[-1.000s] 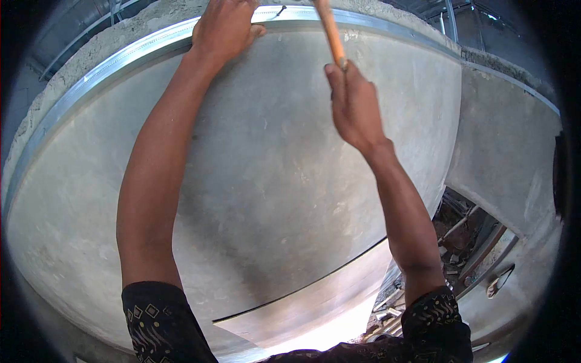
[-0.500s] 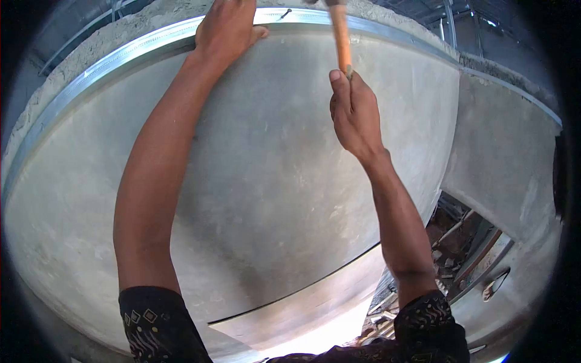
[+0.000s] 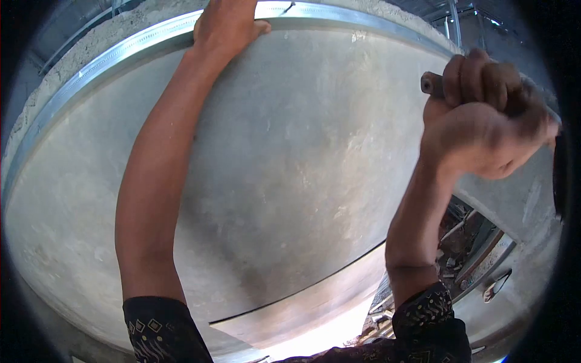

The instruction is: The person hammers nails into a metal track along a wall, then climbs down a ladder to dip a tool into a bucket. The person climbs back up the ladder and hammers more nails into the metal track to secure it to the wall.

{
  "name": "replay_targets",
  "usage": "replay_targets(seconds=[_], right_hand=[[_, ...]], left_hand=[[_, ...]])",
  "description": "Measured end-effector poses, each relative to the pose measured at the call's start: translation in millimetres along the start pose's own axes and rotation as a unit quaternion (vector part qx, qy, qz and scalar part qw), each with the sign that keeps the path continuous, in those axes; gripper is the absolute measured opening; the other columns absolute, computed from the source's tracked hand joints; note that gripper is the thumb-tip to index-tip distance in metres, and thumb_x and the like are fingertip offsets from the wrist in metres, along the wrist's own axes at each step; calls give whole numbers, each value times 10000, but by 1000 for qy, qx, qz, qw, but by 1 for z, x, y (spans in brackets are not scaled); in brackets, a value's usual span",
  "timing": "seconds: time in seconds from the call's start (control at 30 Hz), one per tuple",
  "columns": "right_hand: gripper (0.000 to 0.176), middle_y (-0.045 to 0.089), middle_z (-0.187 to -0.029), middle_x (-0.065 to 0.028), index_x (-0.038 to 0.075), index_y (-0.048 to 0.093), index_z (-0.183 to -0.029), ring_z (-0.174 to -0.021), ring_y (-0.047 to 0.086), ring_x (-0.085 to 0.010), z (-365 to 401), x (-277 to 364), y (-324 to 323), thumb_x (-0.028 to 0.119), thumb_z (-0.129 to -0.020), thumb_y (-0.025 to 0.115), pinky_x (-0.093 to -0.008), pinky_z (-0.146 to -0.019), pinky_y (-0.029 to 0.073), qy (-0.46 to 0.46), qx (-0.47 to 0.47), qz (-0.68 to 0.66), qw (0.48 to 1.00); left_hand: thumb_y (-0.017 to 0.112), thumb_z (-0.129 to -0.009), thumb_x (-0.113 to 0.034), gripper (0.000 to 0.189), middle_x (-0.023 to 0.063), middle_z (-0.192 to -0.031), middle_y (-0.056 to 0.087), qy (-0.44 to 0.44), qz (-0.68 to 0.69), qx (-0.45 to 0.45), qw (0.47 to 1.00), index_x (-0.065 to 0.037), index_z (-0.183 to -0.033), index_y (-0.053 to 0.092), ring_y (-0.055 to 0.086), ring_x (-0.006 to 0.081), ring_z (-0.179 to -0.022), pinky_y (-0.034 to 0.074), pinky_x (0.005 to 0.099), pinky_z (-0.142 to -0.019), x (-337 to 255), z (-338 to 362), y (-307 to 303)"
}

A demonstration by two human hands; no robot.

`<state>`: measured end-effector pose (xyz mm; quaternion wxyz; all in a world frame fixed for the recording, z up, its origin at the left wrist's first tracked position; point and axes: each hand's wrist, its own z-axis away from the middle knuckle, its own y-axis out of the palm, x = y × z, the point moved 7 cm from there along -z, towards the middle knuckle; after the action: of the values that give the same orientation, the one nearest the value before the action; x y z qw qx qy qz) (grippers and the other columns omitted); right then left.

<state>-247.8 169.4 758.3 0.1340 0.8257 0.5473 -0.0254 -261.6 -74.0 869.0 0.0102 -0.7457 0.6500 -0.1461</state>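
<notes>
1. Right hand [image 3: 484,118]: fist curled tight around the hammer [image 3: 432,85], fingers wrapped right over it. Some motion blur on my hand.
2. Hammer: in my right fist, raised at the right, well apart from the nail. Only the dark butt end shows, poking out on the left side of my fist; the rest is hidden behind the hand.
3. Left hand [image 3: 227,27]: up on the channel [image 3: 330,15], thumb out to the right along its lower edge. Fingertips are cut off by the top of my view, so I can't tell if they're pinching or just pressing.
4. Nail [image 3: 289,8]: dark, tilted, at the channel just right of my left hand. Can't tell how deep it sits.
5. Channel: bright metal, runs along the top of the grey wall [image 3: 290,151]. Rough concrete [image 3: 127,30] lies beyond it.
6. Below the wall: pale panel [image 3: 308,296], dark line between the two.
7. Right side: second wall [image 3: 499,145], partly behind my right hand; rubble [image 3: 454,260] lower down, past my forearm.
8. Dark patterned sleeves [image 3: 158,327] on both arms.
</notes>
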Motion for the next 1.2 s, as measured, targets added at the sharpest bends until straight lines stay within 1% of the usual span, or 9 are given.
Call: replay_targets(seconds=[0.07,0.13,0.2,0.53,0.63,0.8,0.87,0.9,1.2], right_hand=[[511,551,-588,-75,94,495,-673,-482,487,-163,31,11,10,372,-1065,321,-303,-387,340,-356,-70,533,764],[326,597,-675,-170,-38,526,-925,-591,611,-290,43,-84,-16,239,-1060,420,-417,-602,505,-22,133,803,581],[343,567,-605,-164,-48,514,-923,-506,578,-296,47,-86,-39,252,-1068,433,-415,-541,480,180,36,653,735],[363,591,-618,-142,7,545,-899,-535,604,-257,35,-58,-34,312,-1068,448,-389,-508,449,103,43,700,705],[508,439,-529,-11,96,513,-734,-438,394,-101,16,24,29,438,-1070,346,-264,-387,307,-248,37,601,759],[274,669,-786,-106,11,588,-924,-656,623,-197,30,12,-19,247,-1009,476,-318,-593,481,-259,75,490,829],[368,626,-736,-187,-33,549,-895,-658,612,-307,48,-91,-46,288,-1050,458,-457,-647,474,86,147,766,620],[394,586,-656,-198,-45,528,-904,-598,593,-325,52,-95,-51,302,-1063,431,-464,-622,473,212,63,677,702],[360,534,-592,-107,-14,515,-908,-537,572,-209,49,-101,-52,303,-1067,448,-415,-518,449,162,91,675,714]], left_hand=[[828,-786,-176,1038,260,-1380,514,-8,40,24,999,-66,-1570,157,486,406,-1295,419,472,-1094,-10,8,-12],[834,-779,-180,1063,263,-1375,516,-19,52,35,998,-64,-1573,136,490,409,-1289,421,474,-1090,-14,11,-17],[839,-773,-184,1088,267,-1370,518,-21,59,48,997,-61,-1577,116,495,412,-1282,424,476,-1086,-16,7,-17],[843,-773,-194,1098,256,-1397,503,-10,34,42,999,-62,-1578,109,483,408,-1302,419,474,-1096,-18,10,-12],[841,-777,-200,1089,252,-1409,494,-20,17,43,999,-61,-1577,117,479,403,-1306,421,471,-1096,-9,9,0],[836,-787,-209,1072,253,-1423,481,-21,37,68,997,-60,-1576,125,475,395,-1313,421,472,-1095,-16,9,-11],[839,-781,-209,1067,248,-1409,497,-40,14,37,998,-55,-1573,139,479,393,-1311,425,470,-1095,-16,10,-9],[839,-781,-209,1067,248,-1409,497,-37,15,39,998,-55,-1573,139,479,393,-1311,425,470,-1095,-18,12,-11],[838,-786,-217,1018,241,-1403,507,-29,38,71,996,-43,-1558,198,483,380,-1313,424,463,-1101,-21,13,-13]])
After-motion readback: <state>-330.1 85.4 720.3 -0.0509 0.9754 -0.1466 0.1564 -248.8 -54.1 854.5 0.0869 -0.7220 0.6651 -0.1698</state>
